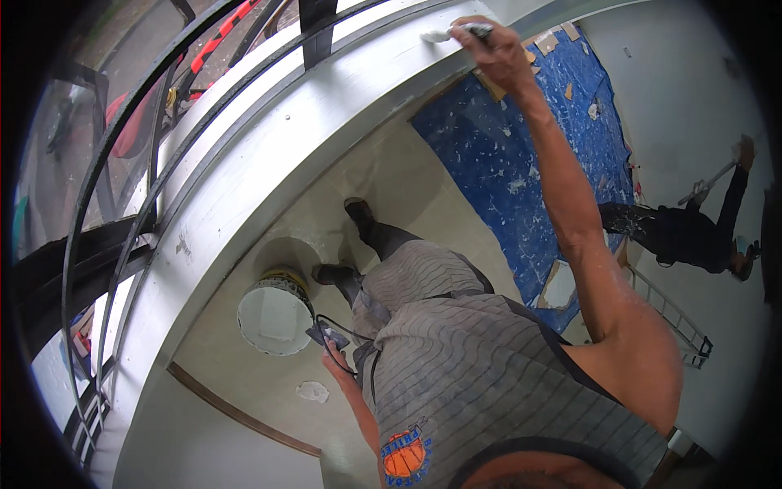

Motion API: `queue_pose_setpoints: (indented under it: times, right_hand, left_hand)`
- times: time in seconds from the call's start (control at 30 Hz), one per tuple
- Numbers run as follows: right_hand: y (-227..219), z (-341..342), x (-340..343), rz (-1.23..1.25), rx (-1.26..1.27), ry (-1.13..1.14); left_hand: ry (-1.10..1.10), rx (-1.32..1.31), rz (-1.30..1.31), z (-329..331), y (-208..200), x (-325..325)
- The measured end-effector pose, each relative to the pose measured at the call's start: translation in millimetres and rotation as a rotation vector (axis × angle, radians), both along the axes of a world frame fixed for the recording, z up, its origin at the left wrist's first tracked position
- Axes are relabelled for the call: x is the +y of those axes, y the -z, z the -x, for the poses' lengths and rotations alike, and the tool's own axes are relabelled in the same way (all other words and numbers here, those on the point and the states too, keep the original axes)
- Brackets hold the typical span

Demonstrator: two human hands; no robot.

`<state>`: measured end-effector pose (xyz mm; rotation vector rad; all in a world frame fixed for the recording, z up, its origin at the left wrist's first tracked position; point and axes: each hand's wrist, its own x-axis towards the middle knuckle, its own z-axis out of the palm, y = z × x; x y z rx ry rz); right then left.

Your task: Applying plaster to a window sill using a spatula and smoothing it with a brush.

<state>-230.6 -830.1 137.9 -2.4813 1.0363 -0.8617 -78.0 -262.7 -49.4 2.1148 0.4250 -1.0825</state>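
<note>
High up at the white window sill [277, 130], my right hand [497, 55] is closed around a small hand tool [440, 36] with a white-coated end. That end is at the sill's surface; I cannot tell whether it is a putty knife or a brush. Low by my left hip, my left hand [334, 355] grips a dark flat plate [327, 333] smeared with white paste. Just beyond it, a round bucket [274, 316] of white paste stands on the floor, its rim spattered.
Black metal bars [102, 175] curve along the sill. A paint-spattered blue sheet [489, 138] covers floor to the right, with cardboard scraps. Another person [692, 232] in dark clothes reaches to the wall with a long tool, near a ladder [672, 314]. A white patch [313, 391] lies on the floor.
</note>
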Motion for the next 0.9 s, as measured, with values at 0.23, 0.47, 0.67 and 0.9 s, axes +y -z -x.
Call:
queue_pose_setpoints:
  times: [0.23, 0.47, 0.67, 0.9]
  right_hand:
    - [-37, 7, -14, -0.303, -0.007, 0.258]
    - [-10, 20, -38, -0.269, -0.106, 0.482]
    - [3, 12, -48, -0.161, -0.040, 0.518]
    - [19, 18, -47, -0.041, 0.546, 0.490]
  left_hand:
    - [-0.024, 0.008, -0.002, 3, 0, 3]
    - [-0.112, 0.027, 0.010, 1, 7, 5]
    - [0.027, 0.092, -0.063, -3, -5, 6]
    - [0.126, 0.171, -0.112, -6, -5, 4]
